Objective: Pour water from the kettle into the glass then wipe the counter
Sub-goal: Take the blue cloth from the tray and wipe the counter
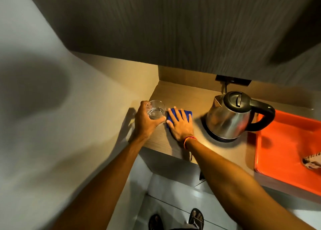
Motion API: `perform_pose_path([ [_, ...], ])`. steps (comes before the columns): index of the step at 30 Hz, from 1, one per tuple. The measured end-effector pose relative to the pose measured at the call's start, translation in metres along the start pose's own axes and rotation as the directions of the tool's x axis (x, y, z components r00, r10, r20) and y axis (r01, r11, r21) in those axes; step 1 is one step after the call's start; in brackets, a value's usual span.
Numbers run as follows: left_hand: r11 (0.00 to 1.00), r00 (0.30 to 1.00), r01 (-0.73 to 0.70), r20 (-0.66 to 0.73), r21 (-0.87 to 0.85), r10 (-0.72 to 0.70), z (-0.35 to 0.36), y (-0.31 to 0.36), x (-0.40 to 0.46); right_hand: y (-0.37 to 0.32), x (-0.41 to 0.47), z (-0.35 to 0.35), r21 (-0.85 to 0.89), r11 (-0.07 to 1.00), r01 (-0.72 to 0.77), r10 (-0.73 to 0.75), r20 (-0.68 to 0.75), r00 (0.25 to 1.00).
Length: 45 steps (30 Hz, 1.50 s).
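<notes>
A clear glass (pixel 157 108) with some water in it is at the left end of the wooden counter (pixel 191 97). My left hand (pixel 145 121) is wrapped around it. Right beside it, my right hand (pixel 180 123) lies flat, fingers spread, pressing a blue cloth (pixel 186 113) onto the counter. The steel kettle (pixel 225 118) with a black lid and handle stands upright on its base to the right of the cloth, lid shut.
An orange tray (pixel 284 143) lies at the right end of the counter with a patterned item (pixel 311 160) on it. A dark cabinet (pixel 173 26) hangs overhead. A wall socket (pixel 232 80) with a cord sits behind the kettle. A wall closes the left side.
</notes>
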<state>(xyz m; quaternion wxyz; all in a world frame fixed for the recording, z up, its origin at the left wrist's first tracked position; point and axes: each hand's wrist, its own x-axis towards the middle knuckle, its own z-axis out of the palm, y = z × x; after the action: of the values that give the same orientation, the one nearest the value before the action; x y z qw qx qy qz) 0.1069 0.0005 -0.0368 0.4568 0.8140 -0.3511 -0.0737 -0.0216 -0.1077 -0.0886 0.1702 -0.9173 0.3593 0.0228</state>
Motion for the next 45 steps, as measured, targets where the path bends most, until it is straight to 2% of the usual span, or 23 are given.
perform_pose_path([
  [4,1.0,1.0,0.004,0.009,0.007,-0.004,0.0,-0.001,-0.001,-0.023,-0.027,0.021,-0.004,0.997,0.075,-0.075,0.026,0.997],
  [9,1.0,0.999,-0.009,0.033,-0.021,0.009,0.011,0.008,-0.003,-0.004,-0.065,0.032,-0.003,0.99,0.142,-0.142,-0.007,0.99],
  [15,0.984,0.989,0.073,0.143,-0.164,-0.05,0.051,0.031,-0.014,0.041,-0.11,0.035,-0.005,0.999,0.038,-0.038,-0.091,0.995],
  [24,0.979,0.951,0.136,0.298,-0.151,-0.086,0.093,0.05,-0.024,0.081,-0.151,0.035,0.029,0.99,-0.138,0.141,-0.163,0.976],
  [29,0.978,0.946,0.151,0.307,-0.141,-0.102,0.099,0.05,-0.03,0.083,-0.152,0.03,0.138,0.984,-0.117,0.14,-0.174,0.975],
  [32,0.971,0.937,0.196,0.319,-0.138,-0.144,0.1,0.053,-0.029,0.09,-0.158,0.023,0.309,0.936,-0.171,0.262,-0.282,0.923],
  [34,0.962,0.929,0.25,0.306,-0.109,-0.207,0.098,0.056,-0.03,0.093,-0.16,0.018,0.339,0.914,-0.225,0.339,-0.33,0.881],
  [36,0.945,0.908,0.326,0.266,0.035,-0.324,0.101,0.057,-0.042,0.095,-0.162,0.015,0.414,0.867,-0.277,0.425,-0.324,0.845],
  [39,0.854,0.848,0.413,0.208,0.318,-0.487,0.108,0.058,-0.08,0.089,-0.159,0.008,0.592,0.732,-0.338,0.569,-0.257,0.781],
  [40,0.845,0.843,0.397,0.221,0.359,-0.49,0.112,0.061,-0.092,0.088,-0.157,0.006,0.627,0.697,-0.347,0.595,-0.237,0.768],
  [43,0.885,0.881,0.189,0.325,0.426,-0.345,0.128,0.072,-0.122,0.085,-0.156,-0.002,0.705,0.612,-0.358,0.649,-0.189,0.737],
  [45,0.904,0.869,0.172,0.373,0.39,-0.326,0.134,0.084,-0.128,0.085,-0.155,-0.007,0.756,0.547,-0.361,0.678,-0.147,0.72],
])
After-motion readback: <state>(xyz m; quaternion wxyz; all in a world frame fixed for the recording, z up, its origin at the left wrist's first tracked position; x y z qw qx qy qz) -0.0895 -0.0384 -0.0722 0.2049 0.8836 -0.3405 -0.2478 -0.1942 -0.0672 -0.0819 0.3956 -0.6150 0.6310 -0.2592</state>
